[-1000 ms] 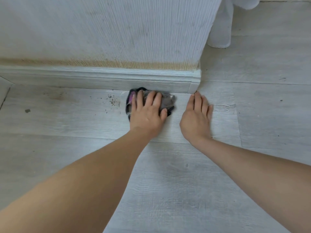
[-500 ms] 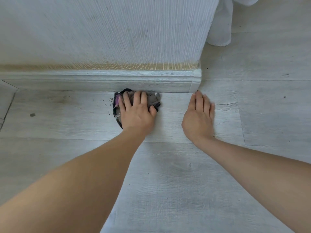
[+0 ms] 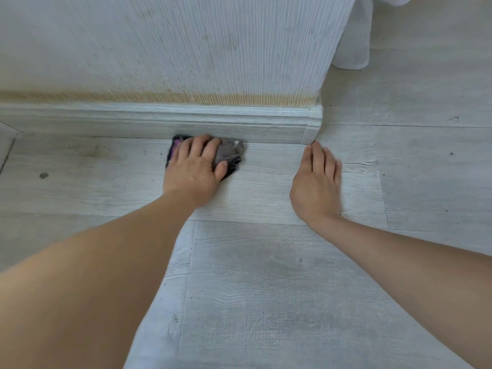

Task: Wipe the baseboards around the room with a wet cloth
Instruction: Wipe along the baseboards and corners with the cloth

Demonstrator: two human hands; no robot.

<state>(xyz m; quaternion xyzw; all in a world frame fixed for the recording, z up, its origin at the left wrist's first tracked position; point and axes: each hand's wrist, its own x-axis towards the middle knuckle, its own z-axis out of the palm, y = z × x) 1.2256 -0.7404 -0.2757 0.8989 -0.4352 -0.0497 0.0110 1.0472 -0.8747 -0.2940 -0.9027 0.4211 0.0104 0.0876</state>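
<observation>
- Fingers [image 3: 198,149] of the left hand [image 3: 194,166] lie spread over the cloth [image 3: 229,153], thumb hooked round its near edge, so the hand is gripping it and pressing down, not just resting.
- Right hand [image 3: 316,182]: fingers straight and together, palm flat on the floor [image 3: 266,288], holding nothing. Looks like a brace for body weight.
- Cloth is a dark wad with grey and purple patches, sitting on the floor hard against the foot of the baseboard [image 3: 133,121], left of the end cap [image 3: 311,126] at the wall's outer corner.
- Judgement: cloth is mostly on the floor seam. To do the step well, tip it up so it bears on the board's face and top ledge, not only the bottom joint.
- Keep pressure even and run long strokes along the board; grit specks [image 3: 157,155] on the floor left of the cloth will likely smear if dragged.
- Refold to a clean side once it loads up.
- Pose: both forearms reach forward and down from the camera, left wrist roughly straight, right fingertips just beside the end cap.
- Wall [image 3: 186,49] above the board shows a yellowed strip; outside the task.
</observation>
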